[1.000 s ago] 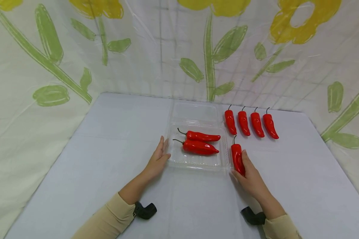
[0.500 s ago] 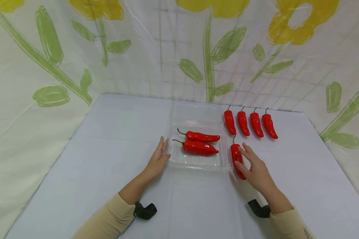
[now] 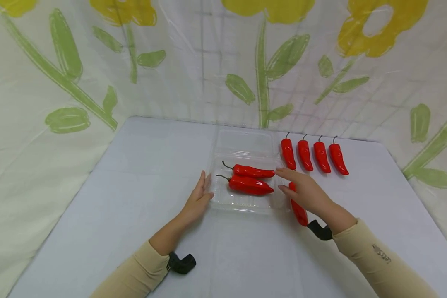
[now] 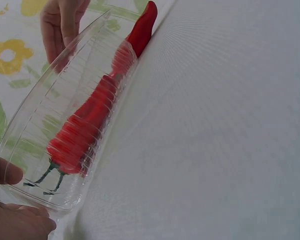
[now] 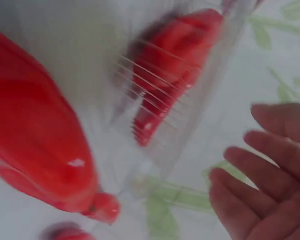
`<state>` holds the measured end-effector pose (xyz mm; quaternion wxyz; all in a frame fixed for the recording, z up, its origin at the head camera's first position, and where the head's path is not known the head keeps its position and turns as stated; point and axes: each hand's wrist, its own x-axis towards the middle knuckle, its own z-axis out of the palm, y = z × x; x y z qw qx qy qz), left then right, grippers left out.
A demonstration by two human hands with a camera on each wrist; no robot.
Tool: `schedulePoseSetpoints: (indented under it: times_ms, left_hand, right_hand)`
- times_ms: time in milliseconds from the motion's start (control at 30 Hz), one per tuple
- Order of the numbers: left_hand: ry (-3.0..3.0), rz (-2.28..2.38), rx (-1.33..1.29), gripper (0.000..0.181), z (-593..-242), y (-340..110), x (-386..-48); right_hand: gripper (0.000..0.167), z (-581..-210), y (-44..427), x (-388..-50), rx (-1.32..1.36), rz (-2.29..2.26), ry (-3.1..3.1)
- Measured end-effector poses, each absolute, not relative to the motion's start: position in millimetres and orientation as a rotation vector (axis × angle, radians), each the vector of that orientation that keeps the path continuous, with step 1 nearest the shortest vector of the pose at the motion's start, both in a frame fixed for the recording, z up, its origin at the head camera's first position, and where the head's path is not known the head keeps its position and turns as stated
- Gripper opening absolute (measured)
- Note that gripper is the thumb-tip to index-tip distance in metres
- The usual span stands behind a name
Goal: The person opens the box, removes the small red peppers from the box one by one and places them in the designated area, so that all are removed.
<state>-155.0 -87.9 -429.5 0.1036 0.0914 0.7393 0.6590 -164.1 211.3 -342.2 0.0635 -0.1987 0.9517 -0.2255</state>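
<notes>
A clear plastic clamshell box [image 3: 242, 207] lies with its lid folded back on the table. Two red chili peppers [image 3: 250, 185] lie side by side in it, stems to the left. My left hand [image 3: 193, 203] rests against the box's left edge with straight fingers, its thumb at the rim. My right hand [image 3: 307, 192] hovers over the box's right rim, fingers extended toward the pepper tips and holding nothing. Below it, another red chili pepper [image 3: 299, 212] lies just right of the box, partly hidden by the hand. In the right wrist view, this chili pepper [image 5: 40, 135] looms large.
Several red chili peppers [image 3: 321, 157] stand in a row at the back right, stems pointing away. A flower-printed curtain [image 3: 186, 62] hangs behind the white table [image 3: 145, 165]. The box lid [image 3: 246, 140] lies flat toward the back edge.
My right hand has let go of the loose chili pepper beside the box and moved up and left over the box's right rim. The left hand stays at the box.
</notes>
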Motion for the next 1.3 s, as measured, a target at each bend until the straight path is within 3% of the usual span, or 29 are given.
schedulePoseSetpoints:
  times_ms: [233, 633, 1300]
  left_hand:
    - [2.175, 1.952, 0.264, 0.072, -428.7, -88.4, -153.3]
    - [2.157, 1.981, 0.289, 0.072, -429.1, -88.0, -154.9]
    - [2.172, 1.981, 0.303, 0.072, -429.6, -88.3, -153.3]
  right_hand:
    - [0.052, -330.7, 187.9, -181.8, -0.793, -0.513, 2.724]
    - [0.051, -327.9, 166.7, -206.0, -0.763, -0.612, 2.598]
    - [0.036, -340.5, 129.4, -215.9, -0.845, -0.217, 2.587]
